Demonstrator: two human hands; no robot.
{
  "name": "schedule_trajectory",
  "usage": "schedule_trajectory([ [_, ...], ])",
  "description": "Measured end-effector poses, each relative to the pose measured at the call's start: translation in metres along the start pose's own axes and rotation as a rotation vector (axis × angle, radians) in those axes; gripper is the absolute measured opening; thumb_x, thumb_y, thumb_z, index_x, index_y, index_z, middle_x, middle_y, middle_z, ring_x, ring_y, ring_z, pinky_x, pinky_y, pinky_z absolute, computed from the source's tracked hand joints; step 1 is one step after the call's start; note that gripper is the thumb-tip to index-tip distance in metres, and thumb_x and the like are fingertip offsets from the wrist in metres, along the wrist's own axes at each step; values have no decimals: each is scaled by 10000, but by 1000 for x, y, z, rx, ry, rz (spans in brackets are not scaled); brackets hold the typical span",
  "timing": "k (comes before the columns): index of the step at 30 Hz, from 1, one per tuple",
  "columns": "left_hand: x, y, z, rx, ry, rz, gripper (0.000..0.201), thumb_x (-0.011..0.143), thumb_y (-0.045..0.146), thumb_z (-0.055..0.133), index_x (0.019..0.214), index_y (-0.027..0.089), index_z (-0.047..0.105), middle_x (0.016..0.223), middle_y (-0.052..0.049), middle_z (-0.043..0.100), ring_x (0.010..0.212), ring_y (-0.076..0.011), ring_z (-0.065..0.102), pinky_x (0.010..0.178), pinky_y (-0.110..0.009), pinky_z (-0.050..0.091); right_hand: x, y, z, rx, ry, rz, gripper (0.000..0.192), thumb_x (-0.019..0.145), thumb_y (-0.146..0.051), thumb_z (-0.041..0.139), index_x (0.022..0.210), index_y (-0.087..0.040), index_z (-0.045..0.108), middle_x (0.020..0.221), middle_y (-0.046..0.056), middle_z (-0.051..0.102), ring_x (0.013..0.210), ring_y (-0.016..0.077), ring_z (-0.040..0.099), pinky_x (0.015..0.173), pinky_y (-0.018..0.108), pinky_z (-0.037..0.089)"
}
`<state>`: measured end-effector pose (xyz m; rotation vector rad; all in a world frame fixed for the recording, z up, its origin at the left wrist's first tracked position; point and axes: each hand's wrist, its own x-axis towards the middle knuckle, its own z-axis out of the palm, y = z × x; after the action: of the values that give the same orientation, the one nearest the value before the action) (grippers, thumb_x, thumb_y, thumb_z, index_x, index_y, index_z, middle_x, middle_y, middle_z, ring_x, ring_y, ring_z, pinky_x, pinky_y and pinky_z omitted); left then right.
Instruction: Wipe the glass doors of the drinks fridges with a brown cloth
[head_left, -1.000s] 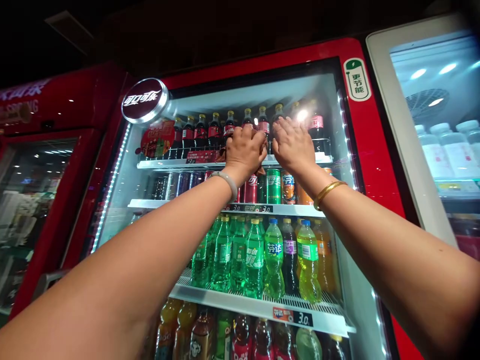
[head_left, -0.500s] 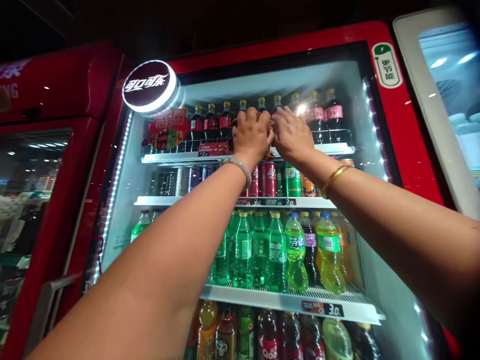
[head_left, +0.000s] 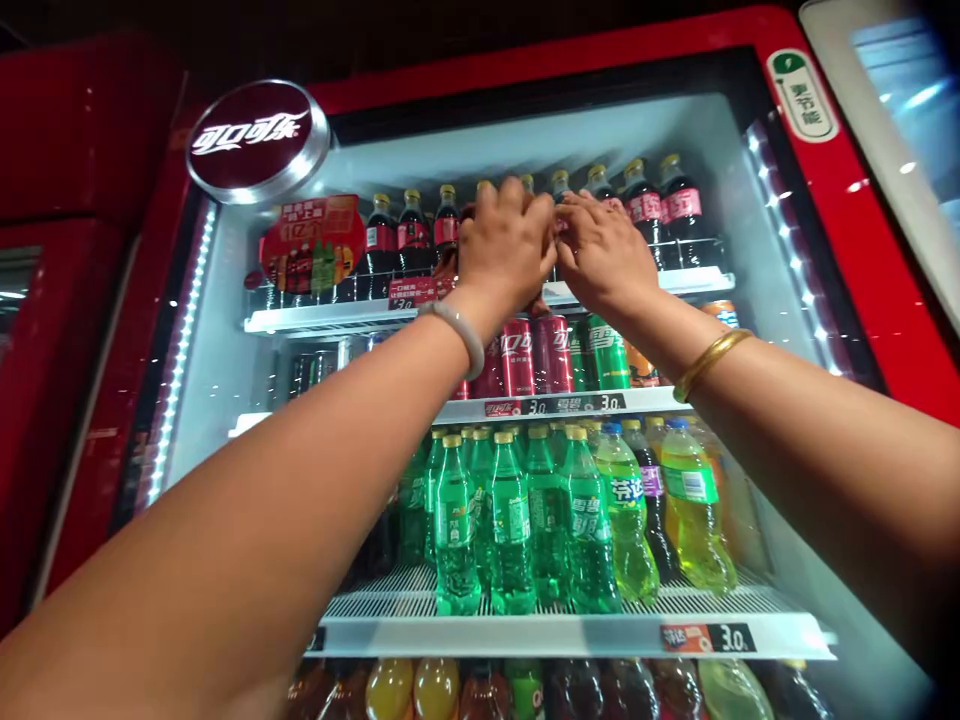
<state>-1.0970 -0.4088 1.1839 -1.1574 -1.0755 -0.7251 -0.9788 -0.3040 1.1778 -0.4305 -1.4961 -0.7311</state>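
Note:
Both my arms reach up into an open red drinks cooler. My left hand, with a pale bangle on the wrist, is curled over the caps and neck of a cola bottle in the row on the top shelf. My right hand, wearing a gold bangle, lies right beside it, fingertips against the same cluster of bottles. What its fingers enclose is hidden. More cola bottles stand to the left and further ones to the right.
Red and green cans fill the second shelf. Green and yellow soda bottles crowd the third, and more bottles show below. A round logo sign sticks out at the top left. Another red cooler stands left, a white one right.
My view has moved closer and shifted left. My hands have drawn together on the top-shelf bottles, and my left fingers have curled more tightly over the caps.

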Motion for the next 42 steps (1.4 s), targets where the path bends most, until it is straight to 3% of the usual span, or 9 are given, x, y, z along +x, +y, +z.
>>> schedule_trajectory([
  [5,-10,-23,-11,-116,-99,270,340,1017,497,502,1234,298,670,1361,-88,563,1345,-363,454,1046,-511,419,-1,0,-3,-30,-20,-2,551,1040,-325,293,1544,-204,481,1681,63,430,1586,254,363,1330,493,271],
  [11,12,-46,-14,-59,6,-89,421,1008,515,463,1316,282,630,1442,-80,524,1320,-351,364,1115,-558,384,2,-5,-4,-26,-50,45,575,982,-266,372,1531,-138,483,1680,107,424,1597,257,344,1347,496,241],
  [15,-14,-29,-12,-64,-24,14,374,1022,430,430,1314,288,615,1442,-107,519,1350,-368,375,1055,-549,414,13,-25,3,29,-36,51,528,1007,-255,318,1475,-170,549,1673,95,438,1596,250,347,1341,516,251],
  [19,-13,-59,-17,-31,-86,156,366,1015,440,473,1329,304,602,1434,-71,531,1304,-313,376,1121,-518,384,20,-52,20,102,-32,4,512,1033,-259,286,1465,-204,557,1650,74,476,1576,244,384,1325,538,274],
  [25,-2,-74,-18,-4,67,-157,340,998,410,539,1298,275,626,1402,-78,542,1292,-317,390,1074,-533,436,10,-75,40,99,71,36,508,1040,-284,337,1495,-134,505,1661,149,441,1586,296,358,1326,611,211],
  [29,-31,-56,-15,20,68,-91,318,1016,395,503,1258,253,655,1385,-127,555,1303,-360,440,1003,-549,494,2,-76,41,109,99,4,520,1041,-258,318,1495,-102,514,1653,167,449,1578,298,376,1322,584,243],
  [33,-39,-85,-24,68,-12,144,318,1004,410,533,1264,276,656,1366,-111,568,1289,-343,466,1089,-544,459,-2,-79,36,102,95,-91,502,1035,-253,343,1477,-153,559,1631,112,496,1565,267,403,1335,534,244],
  [39,-32,-94,-31,91,41,-155,345,997,384,528,1280,222,641,1413,-135,548,1344,-378,439,1088,-583,434,-3,-85,31,116,41,-204,480,1039,-290,378,1460,-210,594,1615,61,524,1559,244,413,1334,495,277],
  [42,-53,-78,-27,47,19,-45,309,1009,387,511,1244,245,652,1415,-108,560,1332,-363,456,1077,-556,439,-4,-83,33,143,51,-181,484,1050,-298,344,1448,-204,603,1590,63,554,1544,242,436,1321,497,308],
])
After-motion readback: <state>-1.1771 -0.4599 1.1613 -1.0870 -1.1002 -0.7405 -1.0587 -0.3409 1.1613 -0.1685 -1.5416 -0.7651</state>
